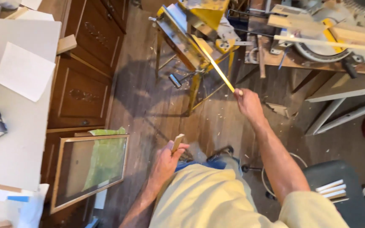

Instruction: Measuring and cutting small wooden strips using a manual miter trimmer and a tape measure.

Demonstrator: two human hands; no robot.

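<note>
Our right hand point(246, 102) grips a thin wooden strip point(216, 65); our left hand point(165, 162) clamps a short wood offcut point(177, 142) above the dusty plank floor point(148, 105).

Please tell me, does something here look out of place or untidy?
Yes. Wood chips lie scattered over the floor near the yellow stand, and a framed picture leans tilted against the cabinet rather than hanging.

Dark plank floor point(148, 105), scattered wood chips point(229, 109), leaning framed glass point(90, 169)
</note>
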